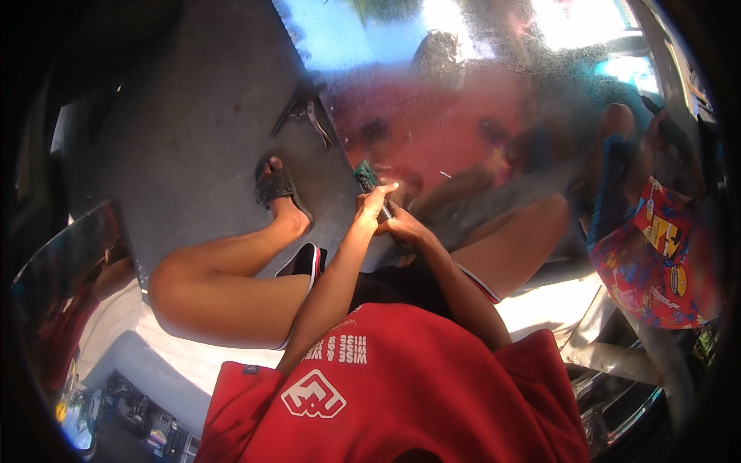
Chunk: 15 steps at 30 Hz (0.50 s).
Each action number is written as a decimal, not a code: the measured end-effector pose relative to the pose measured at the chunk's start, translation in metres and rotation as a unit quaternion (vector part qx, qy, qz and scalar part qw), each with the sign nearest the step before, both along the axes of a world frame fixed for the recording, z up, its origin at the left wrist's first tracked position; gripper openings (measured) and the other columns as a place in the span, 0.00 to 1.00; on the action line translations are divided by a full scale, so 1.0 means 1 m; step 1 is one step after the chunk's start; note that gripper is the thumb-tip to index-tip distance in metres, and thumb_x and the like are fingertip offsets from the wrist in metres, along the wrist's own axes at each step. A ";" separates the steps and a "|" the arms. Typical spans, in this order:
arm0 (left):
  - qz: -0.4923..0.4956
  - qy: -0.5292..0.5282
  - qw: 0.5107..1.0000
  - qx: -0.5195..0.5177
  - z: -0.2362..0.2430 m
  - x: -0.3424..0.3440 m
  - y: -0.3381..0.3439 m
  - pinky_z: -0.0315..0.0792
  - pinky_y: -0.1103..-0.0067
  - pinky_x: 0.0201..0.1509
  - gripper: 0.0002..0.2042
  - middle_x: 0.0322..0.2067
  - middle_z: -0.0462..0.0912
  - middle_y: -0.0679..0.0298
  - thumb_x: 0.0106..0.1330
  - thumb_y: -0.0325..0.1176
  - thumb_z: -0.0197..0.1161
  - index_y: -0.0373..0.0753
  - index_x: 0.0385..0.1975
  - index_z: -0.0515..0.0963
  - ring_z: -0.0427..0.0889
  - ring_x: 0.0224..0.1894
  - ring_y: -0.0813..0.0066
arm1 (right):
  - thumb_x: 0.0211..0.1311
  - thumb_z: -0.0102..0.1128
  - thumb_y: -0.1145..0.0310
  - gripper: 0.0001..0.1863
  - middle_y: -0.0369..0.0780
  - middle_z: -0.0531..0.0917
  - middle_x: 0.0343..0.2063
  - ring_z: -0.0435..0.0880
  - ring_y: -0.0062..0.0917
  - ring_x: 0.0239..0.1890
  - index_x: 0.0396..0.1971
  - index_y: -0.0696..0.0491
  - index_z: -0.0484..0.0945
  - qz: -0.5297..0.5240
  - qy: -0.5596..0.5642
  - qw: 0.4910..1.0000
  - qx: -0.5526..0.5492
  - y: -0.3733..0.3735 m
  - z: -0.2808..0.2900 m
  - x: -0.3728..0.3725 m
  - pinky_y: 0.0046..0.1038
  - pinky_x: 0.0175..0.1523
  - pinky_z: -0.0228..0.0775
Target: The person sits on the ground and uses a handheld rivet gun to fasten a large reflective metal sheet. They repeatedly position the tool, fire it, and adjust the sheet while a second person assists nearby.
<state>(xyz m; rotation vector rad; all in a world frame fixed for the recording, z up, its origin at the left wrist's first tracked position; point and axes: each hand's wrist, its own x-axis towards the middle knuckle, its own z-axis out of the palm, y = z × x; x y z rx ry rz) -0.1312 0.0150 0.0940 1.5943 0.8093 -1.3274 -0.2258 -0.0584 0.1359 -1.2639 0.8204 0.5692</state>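
My left hand and my right hand meet between my knees at the near edge of a large shiny metal sheet. Both close around a dark tool with a green handle, whose green end sticks out past my left fingers and lies against the sheet's edge. The right hand grips the tool's lower part just behind the left. What the tool's working end touches is hidden by my fingers.
A pair of metal snips lies on the grey floor by the sheet's left edge. My left foot in a black sandal rests on the floor. Another person in patterned shorts sits at the right. A second shiny sheet stands at the left.
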 end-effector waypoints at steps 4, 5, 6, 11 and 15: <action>-0.044 0.060 0.997 -0.020 0.017 0.026 0.010 0.71 0.73 0.26 0.15 0.24 0.80 0.61 0.52 0.39 0.75 0.35 0.27 0.78 0.78 0.21 0.71 | 0.33 0.73 0.57 0.59 0.56 0.81 0.46 0.83 0.38 0.47 0.66 0.72 0.55 -0.008 0.090 0.996 0.022 0.010 0.022 0.018 0.30 0.49 0.74; -0.039 0.074 0.996 -0.024 0.020 0.030 0.013 0.70 0.73 0.24 0.14 0.22 0.79 0.62 0.53 0.38 0.74 0.37 0.24 0.77 0.77 0.19 0.71 | 0.33 0.73 0.56 0.58 0.55 0.81 0.46 0.83 0.38 0.47 0.64 0.73 0.57 -0.032 0.106 0.994 0.016 0.019 0.023 0.019 0.30 0.49 0.74; -0.032 0.103 0.993 -0.039 0.024 0.033 0.018 0.71 0.73 0.24 0.14 0.23 0.80 0.61 0.52 0.39 0.75 0.36 0.26 0.79 0.77 0.19 0.70 | 0.33 0.74 0.55 0.57 0.55 0.81 0.46 0.83 0.38 0.47 0.62 0.73 0.58 -0.070 0.098 0.993 0.019 0.030 0.021 0.020 0.31 0.49 0.75; -0.263 -0.020 0.964 0.039 0.032 0.047 0.027 0.67 0.77 0.23 0.18 0.25 0.80 0.63 0.50 0.47 0.76 0.38 0.30 0.82 0.73 0.20 0.76 | 0.32 0.73 0.36 0.66 0.60 0.76 0.54 0.78 0.47 0.58 0.64 0.72 0.56 -0.066 0.084 0.994 -0.007 0.069 0.003 0.020 0.41 0.62 0.70; -0.266 -0.027 0.963 0.025 0.038 0.052 0.023 0.69 0.78 0.24 0.16 0.28 0.82 0.63 0.53 0.45 0.76 0.41 0.29 0.81 0.74 0.21 0.78 | 0.33 0.74 0.38 0.60 0.54 0.76 0.57 0.74 0.45 0.62 0.66 0.59 0.62 -0.064 0.129 0.989 -0.028 0.069 0.002 0.023 0.46 0.66 0.63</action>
